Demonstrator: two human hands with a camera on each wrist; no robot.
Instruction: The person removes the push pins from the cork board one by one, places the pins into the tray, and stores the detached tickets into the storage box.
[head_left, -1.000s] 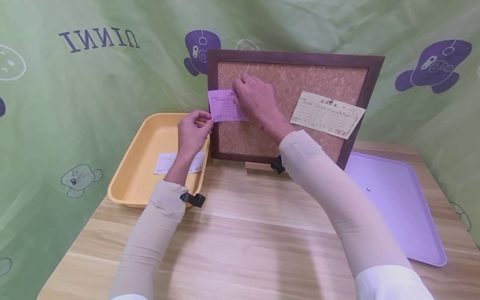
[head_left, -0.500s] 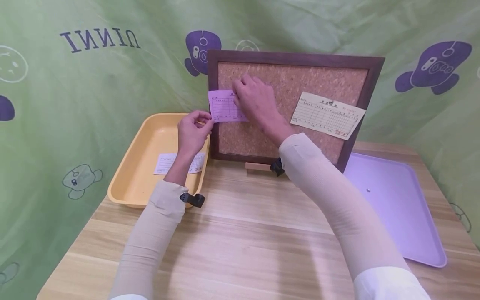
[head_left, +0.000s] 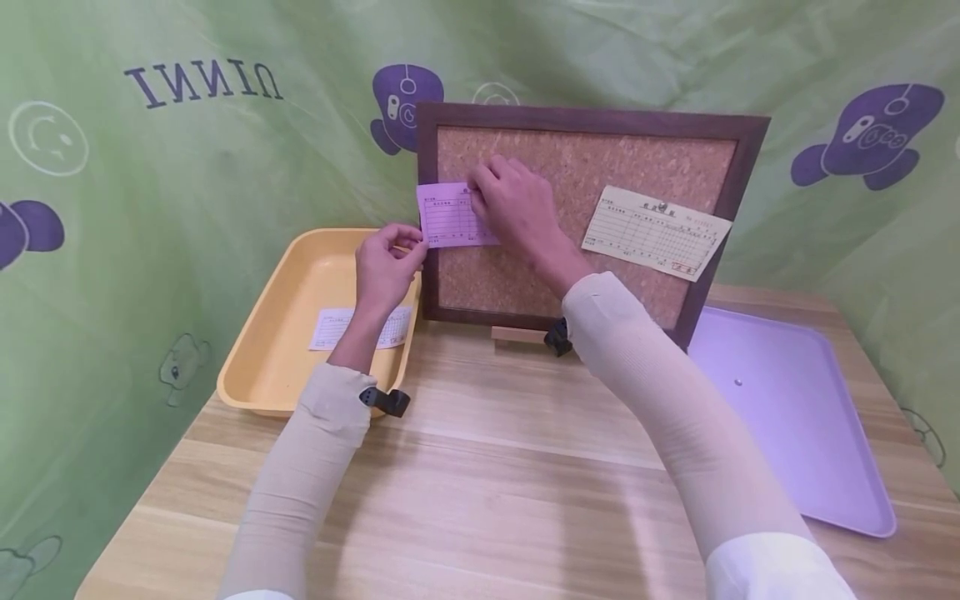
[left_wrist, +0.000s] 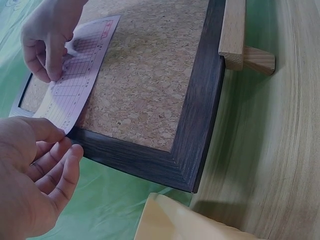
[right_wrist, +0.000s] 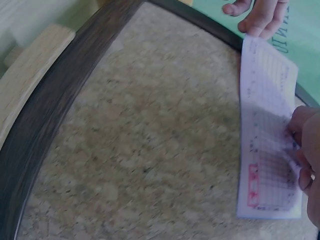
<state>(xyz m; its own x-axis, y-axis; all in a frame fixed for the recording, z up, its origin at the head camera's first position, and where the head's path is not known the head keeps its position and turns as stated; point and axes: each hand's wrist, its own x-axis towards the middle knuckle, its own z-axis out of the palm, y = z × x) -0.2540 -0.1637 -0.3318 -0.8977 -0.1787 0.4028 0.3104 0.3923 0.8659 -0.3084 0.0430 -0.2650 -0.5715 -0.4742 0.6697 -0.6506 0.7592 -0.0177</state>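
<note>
- Fingers first, head view: L hand point(head_left: 384, 267) has thumb & index pinching btm L corner of pink slip point(head_left: 444, 218), other fingers loosely bent
- R hand point(head_left: 517, 200): fingers bent & bunched at slip's upper edge, hiding its R end; can't tell if they grip the paper or smth small underneath
- Pink slip sits across L side of dark frame point(head_left: 428, 275) & onto corkboard point(head_left: 517, 283)
- Cream slip point(head_left: 633, 237) on R side of board, tilted, held by pin point(head_left: 662, 207) near its top, R end overlapping frame
- Board propped on pale wood stand point(head_left: 517, 336); yellow tray point(head_left: 258, 317) just L of it w/ white slip point(head_left: 330, 335) inside, partly behind L wrist; purple tray point(head_left: 795, 400) to the R w/ tiny shiny bit point(head_left: 738, 382) on it; both trays on wood table point(head_left: 487, 500), green cloth point(head_left: 202, 167) behind
- L wrist view: L thumb & index nipping slip's corner by the frame, other fingers curled & apart from paper; R thumb tip on slip, red stamp showing at far end; yellow tray edge at btm
- R wrist view: slip bowed slightly, L fingertips at its top end in this view, R fingers bent over its side, tips partly cut off/blurred; bare cork fills most of the rest
</note>
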